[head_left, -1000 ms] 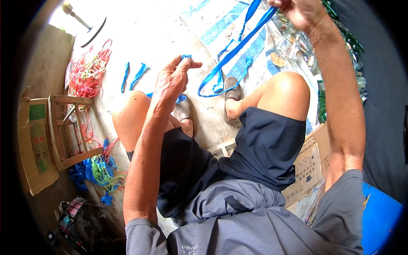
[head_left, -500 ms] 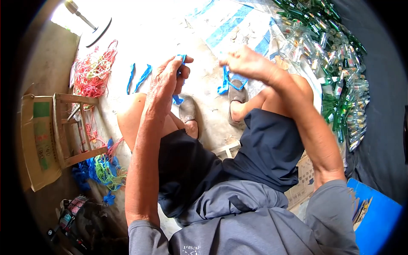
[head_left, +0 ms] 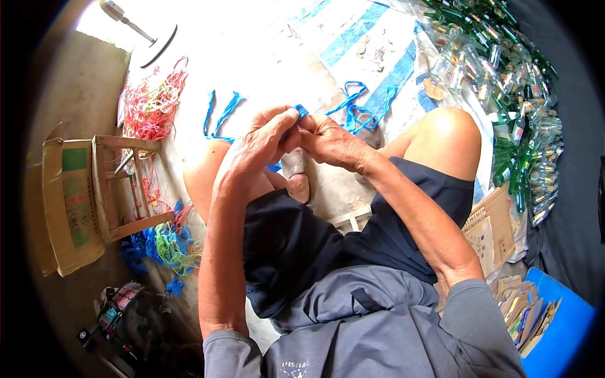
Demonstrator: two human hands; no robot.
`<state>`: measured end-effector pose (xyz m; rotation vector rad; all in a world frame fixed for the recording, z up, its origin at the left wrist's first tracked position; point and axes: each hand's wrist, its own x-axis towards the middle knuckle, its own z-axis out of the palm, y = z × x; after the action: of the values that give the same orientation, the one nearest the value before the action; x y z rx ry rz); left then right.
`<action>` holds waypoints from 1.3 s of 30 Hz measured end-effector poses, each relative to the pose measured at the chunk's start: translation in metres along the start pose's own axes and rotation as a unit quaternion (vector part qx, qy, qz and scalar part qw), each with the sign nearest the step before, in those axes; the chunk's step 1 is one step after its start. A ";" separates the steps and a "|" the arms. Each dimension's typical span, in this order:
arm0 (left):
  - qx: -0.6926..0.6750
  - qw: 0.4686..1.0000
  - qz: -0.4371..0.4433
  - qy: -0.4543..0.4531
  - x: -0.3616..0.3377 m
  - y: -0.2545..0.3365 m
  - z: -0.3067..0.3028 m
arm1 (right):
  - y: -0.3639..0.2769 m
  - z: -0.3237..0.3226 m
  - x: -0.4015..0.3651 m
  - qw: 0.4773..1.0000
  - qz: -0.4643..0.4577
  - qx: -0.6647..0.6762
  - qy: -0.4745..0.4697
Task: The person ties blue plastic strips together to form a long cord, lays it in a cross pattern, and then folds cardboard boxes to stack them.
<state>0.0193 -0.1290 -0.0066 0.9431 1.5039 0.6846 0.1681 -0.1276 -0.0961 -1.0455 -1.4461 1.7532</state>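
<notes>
My left hand (head_left: 255, 143) and my right hand (head_left: 331, 142) meet in front of my knees, fingers pinched together. A bunched bit of blue plastic strip (head_left: 302, 111) pokes up between the fingertips of both. To the right, a looped length of blue strip (head_left: 357, 101) trails out past my right hand over the floor and my shoe. On the left, more blue strip (head_left: 217, 120) lies beyond my left wrist. My fingers hide most of what they pinch, so I cannot see whether a knot is there.
Glass bottles (head_left: 529, 138) are heaped at the right beside a striped sheet (head_left: 356, 31). At the left are tangled pink string (head_left: 151, 107), a wooden stool (head_left: 120, 189) and a cardboard piece (head_left: 72, 205). A blue box (head_left: 570, 324) with cardboard pieces stands lower right.
My right hand has come down and left from its raised place to meet my left hand. The blue strip at the right now spreads in a wider loop.
</notes>
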 end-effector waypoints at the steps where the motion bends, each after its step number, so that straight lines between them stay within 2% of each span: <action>1: 0.004 0.998 0.016 -0.057 0.004 -0.007 -0.006 | 0.003 0.001 0.001 1.000 0.005 0.003 0.005; 3: 0.012 0.984 0.049 -0.172 0.016 -0.027 -0.027 | 0.004 0.002 0.001 1.000 0.014 0.008 0.016; 4: 0.015 0.972 0.061 -0.227 0.016 -0.024 -0.034 | -0.018 0.000 -0.006 0.995 0.046 -0.081 0.020; 8: -0.008 0.987 0.054 -0.148 0.005 -0.033 -0.037 | -0.014 0.001 -0.010 0.999 -0.032 -0.019 0.029; 11: -0.074 0.990 0.036 -0.118 -0.003 -0.033 -0.033 | -0.018 0.007 -0.014 0.998 -0.020 -0.056 0.028; 12: -0.070 0.989 0.063 -0.112 0.002 -0.037 -0.032 | -0.012 0.008 -0.013 0.996 -0.045 -0.065 0.030; 15: -0.095 0.989 0.035 -0.108 0.001 -0.040 -0.030 | -0.004 0.010 -0.009 0.984 -0.122 -0.110 0.064; 19: -0.181 0.977 0.042 -0.103 0.000 -0.050 -0.023 | -0.011 0.006 -0.015 0.992 -0.038 -0.115 0.035; 20: -0.209 0.971 0.024 -0.114 0.004 -0.056 -0.025 | -0.004 0.006 -0.012 0.986 -0.065 -0.146 0.050; 23: -0.235 0.962 0.004 -0.136 0.007 -0.062 -0.024 | -0.001 0.004 -0.013 0.988 -0.006 -0.154 0.017; 26: -0.222 0.969 0.015 -0.111 0.006 -0.065 -0.021 | 0.001 0.003 -0.016 0.983 0.018 -0.178 0.031; 30: -0.222 0.971 0.021 -0.084 0.005 -0.068 -0.022 | -0.026 0.000 -0.032 0.979 -0.006 -0.204 0.016; 34: -0.243 0.967 0.050 -0.060 0.004 -0.070 -0.014 | -0.023 -0.015 -0.041 0.958 -0.037 -0.284 -0.025; 37: -0.275 0.958 0.057 -0.063 0.006 -0.072 -0.010 | -0.048 -0.031 -0.052 0.944 0.042 -0.321 -0.063; 39: -0.308 0.949 0.041 -0.050 0.009 -0.075 -0.010 | -0.054 -0.052 -0.055 0.937 0.063 -0.337 -0.067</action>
<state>-0.0036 -0.1580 -0.0730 0.5471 1.0606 1.0707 0.2392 -0.1388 -0.0375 -1.3960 -2.1933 1.4486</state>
